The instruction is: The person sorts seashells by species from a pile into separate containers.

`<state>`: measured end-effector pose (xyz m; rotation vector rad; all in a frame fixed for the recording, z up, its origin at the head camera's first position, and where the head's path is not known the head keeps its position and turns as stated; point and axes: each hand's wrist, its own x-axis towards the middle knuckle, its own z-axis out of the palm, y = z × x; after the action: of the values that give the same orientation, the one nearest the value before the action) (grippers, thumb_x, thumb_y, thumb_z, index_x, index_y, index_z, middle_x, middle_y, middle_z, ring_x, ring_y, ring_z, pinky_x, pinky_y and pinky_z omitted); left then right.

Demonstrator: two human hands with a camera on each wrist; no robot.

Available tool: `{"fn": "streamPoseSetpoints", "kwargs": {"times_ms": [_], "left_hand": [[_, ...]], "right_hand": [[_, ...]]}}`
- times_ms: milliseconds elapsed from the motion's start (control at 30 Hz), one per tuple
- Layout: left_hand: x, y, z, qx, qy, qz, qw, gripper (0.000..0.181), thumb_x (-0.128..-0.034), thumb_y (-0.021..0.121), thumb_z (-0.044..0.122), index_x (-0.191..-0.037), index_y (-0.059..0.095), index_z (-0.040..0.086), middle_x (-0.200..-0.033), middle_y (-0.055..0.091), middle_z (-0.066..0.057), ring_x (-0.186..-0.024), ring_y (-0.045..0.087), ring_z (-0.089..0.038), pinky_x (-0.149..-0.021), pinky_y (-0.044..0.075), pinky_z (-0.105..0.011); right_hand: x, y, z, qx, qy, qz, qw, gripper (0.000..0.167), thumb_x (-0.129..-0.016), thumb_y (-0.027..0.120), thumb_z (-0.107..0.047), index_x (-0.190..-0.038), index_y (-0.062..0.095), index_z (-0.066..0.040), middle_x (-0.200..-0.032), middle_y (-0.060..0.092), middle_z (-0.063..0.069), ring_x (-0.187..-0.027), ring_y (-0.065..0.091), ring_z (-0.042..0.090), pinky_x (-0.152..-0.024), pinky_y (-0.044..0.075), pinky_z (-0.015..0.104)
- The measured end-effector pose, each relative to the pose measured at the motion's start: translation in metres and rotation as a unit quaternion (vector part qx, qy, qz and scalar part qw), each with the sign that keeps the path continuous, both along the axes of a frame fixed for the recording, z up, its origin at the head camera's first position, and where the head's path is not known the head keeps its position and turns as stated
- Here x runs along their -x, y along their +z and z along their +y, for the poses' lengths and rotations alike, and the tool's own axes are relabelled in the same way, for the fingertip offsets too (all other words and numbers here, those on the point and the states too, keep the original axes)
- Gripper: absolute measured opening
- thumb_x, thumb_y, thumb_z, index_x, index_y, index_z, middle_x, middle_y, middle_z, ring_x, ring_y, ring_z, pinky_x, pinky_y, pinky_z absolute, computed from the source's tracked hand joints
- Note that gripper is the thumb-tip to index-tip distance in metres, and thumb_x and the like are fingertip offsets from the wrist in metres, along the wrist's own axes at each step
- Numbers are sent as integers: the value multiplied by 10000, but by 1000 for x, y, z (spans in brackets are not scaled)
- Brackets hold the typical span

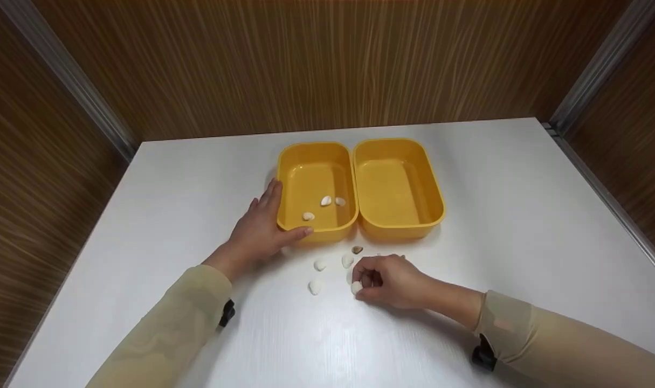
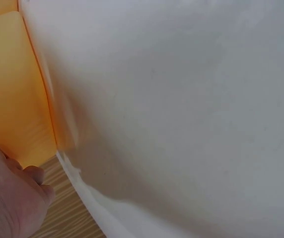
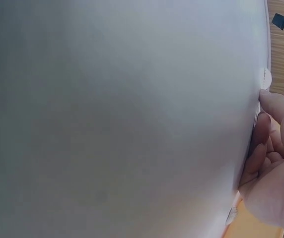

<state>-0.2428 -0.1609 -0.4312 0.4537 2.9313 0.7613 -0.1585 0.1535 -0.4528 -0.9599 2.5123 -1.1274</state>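
Your outspread left hand [image 1: 260, 226] rests against the left yellow bin [image 1: 332, 235]; your right hand [image 1: 394, 280] pinches a white seashell [image 1: 356, 288] nearer you.

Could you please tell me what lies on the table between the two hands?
In the head view, three white shell-like pieces and one darker piece lie there.

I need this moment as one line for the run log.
left hand: touches left bin, shells inside | right hand: pinches white shell | right bin: alongside | table: more shells, one dark
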Motion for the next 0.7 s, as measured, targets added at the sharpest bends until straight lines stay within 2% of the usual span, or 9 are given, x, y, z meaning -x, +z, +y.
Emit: {"fn": "streamPoseSetpoints", "kwargs": {"times_ms": [67, 300, 467, 700], "left_hand": [[0, 0, 0, -38, 6, -12, 10000, 1273, -880, 642, 805, -1711, -3, 88, -1786, 8, -81, -1630, 108, -291, -1314, 82, -465], [1, 0, 1, 62, 4, -26, 10000, 1317, -842, 582, 891, -1712, -1, 92, -1787, 4, -75, -1625, 122, -328, -1312, 96, -481], [0, -1, 1, 93, 10, -31, 10000, 1312, -845, 579, 890, -1713, -9, 100, -1789, 2, -69, -1629, 110, -307, -1313, 84, -477], [0, 0, 0, 71, 40, -45, 10000, 1304, -851, 593, 876, -1714, -10, 107, -1789, -1, -61, -1629, 105, -321, -1312, 91, -486]], "right_hand": [[0, 0, 0, -4, -20, 27, 10000, 188, -873, 855, -74, -950, 696, -139, -779, 598, -107, -722, 542, 48, -659, 447, 198], [-1, 0, 0, 5, -12, 248, 9997, 208, -861, 868, -60, -949, 698, -141, -855, 653, -28, -773, 589, 102, -692, 496, 216], [-2, 2, 0, -93, 116, 316, 9994, 201, -882, 850, -69, -972, 692, -154, -810, 628, -92, -744, 576, 64, -695, 489, 229], [-3, 4, 1, -361, 158, 575, 9976, 211, -890, 852, -122, -997, 688, -201, -779, 585, -158, -745, 559, 78, -759, 415, 305]]}}
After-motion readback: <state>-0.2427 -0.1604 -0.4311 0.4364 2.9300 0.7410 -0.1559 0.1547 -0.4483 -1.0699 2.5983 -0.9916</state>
